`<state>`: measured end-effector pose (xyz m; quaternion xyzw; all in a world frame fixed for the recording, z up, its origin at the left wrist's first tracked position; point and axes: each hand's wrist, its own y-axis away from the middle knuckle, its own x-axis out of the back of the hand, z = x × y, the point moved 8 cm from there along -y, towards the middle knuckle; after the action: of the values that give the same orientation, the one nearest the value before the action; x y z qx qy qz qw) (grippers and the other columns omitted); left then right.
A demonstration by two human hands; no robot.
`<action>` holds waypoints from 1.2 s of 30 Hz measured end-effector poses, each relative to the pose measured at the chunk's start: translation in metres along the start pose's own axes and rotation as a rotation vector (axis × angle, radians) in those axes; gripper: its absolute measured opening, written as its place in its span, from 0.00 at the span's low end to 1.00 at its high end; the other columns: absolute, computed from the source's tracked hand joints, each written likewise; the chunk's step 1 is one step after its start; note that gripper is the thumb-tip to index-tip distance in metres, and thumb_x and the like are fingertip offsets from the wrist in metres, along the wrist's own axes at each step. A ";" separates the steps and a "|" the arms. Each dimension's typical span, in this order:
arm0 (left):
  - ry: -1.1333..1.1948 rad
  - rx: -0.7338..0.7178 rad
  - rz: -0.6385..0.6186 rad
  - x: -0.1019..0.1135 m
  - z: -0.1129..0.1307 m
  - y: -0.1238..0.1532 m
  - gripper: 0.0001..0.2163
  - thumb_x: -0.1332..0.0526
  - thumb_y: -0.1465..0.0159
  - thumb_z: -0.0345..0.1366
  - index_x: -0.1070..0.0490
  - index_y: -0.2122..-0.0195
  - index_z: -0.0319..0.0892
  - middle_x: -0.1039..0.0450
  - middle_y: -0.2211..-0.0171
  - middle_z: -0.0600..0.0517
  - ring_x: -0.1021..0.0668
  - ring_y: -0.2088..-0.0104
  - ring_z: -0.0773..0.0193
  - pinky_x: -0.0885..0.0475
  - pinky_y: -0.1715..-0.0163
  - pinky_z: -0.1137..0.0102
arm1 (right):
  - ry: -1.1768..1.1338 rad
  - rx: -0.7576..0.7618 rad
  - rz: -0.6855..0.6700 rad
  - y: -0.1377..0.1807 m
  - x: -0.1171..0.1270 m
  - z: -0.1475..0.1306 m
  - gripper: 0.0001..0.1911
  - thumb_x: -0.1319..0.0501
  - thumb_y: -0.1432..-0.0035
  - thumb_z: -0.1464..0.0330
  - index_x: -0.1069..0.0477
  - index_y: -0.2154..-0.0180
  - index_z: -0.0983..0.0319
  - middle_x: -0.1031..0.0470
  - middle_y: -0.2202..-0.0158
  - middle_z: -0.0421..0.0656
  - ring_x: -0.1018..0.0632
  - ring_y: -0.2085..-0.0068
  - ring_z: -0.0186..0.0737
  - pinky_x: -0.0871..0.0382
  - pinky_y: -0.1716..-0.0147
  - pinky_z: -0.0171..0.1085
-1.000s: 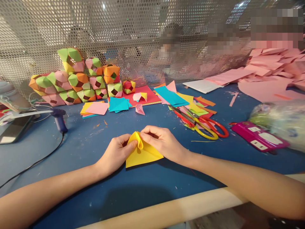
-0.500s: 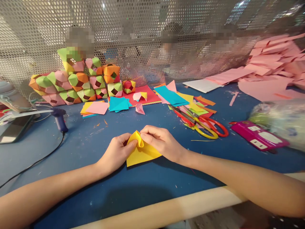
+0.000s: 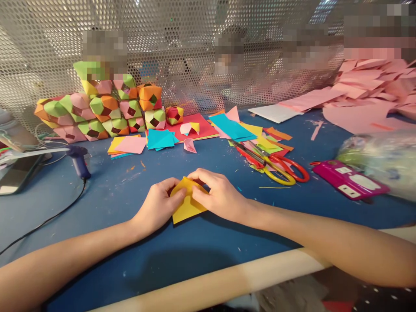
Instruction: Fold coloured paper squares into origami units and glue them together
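A yellow sheet of paper [image 3: 188, 209] is held just over the blue table, with one corner pointing away from me. My left hand [image 3: 159, 201] pinches its left edge, thumb on top and fingers behind. Gripping the right side, my right hand [image 3: 221, 195] has its thumb on the face of the paper and its fingers curled over the far edge. Beyond my hands lie a small folded pink paper piece [image 3: 190, 146] and a stack of blue paper squares [image 3: 160, 139].
Folded paper balls [image 3: 97, 112] are stacked at the back left. A glue gun [image 3: 78, 161] with a cord stands at left. Scissors [image 3: 276, 170] lie on paper scraps at right, near a magenta power strip [image 3: 351, 179]. Pink paper strips [image 3: 370, 84] are heaped back right.
The curled flap at the top of the yellow paper has flattened, and its face looks smooth now. My right hand has shifted slightly, and the paper's right part shows less.
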<state>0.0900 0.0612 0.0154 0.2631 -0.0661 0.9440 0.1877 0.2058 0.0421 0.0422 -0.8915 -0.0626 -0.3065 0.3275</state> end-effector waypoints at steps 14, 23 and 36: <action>0.021 0.034 0.009 0.005 -0.007 -0.003 0.10 0.44 0.42 0.42 0.34 0.73 0.39 0.37 0.77 0.56 0.35 0.76 0.70 0.42 0.80 0.76 | 0.017 0.040 -0.034 -0.001 0.003 0.001 0.03 0.45 0.41 0.71 0.34 0.66 0.61 0.28 0.69 0.42 0.28 0.68 0.34 0.35 0.67 0.34; -0.013 0.029 0.064 0.008 -0.008 -0.005 0.11 0.43 0.42 0.42 0.37 0.76 0.40 0.41 0.80 0.58 0.38 0.79 0.72 0.44 0.81 0.77 | -0.070 -0.048 -0.031 -0.003 0.004 0.012 0.06 0.44 0.41 0.70 0.29 0.68 0.61 0.24 0.69 0.40 0.26 0.69 0.33 0.33 0.67 0.33; 0.000 0.065 -0.006 -0.001 -0.009 -0.007 0.07 0.43 0.43 0.38 0.33 0.71 0.39 0.35 0.77 0.57 0.34 0.77 0.71 0.41 0.80 0.77 | -0.144 -0.199 -0.081 -0.001 -0.002 0.024 0.03 0.40 0.45 0.70 0.29 0.67 0.63 0.30 0.73 0.38 0.32 0.73 0.30 0.37 0.72 0.31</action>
<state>0.0898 0.0695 0.0076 0.2691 -0.0344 0.9452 0.1817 0.2154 0.0582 0.0275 -0.9361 -0.0912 -0.2595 0.2192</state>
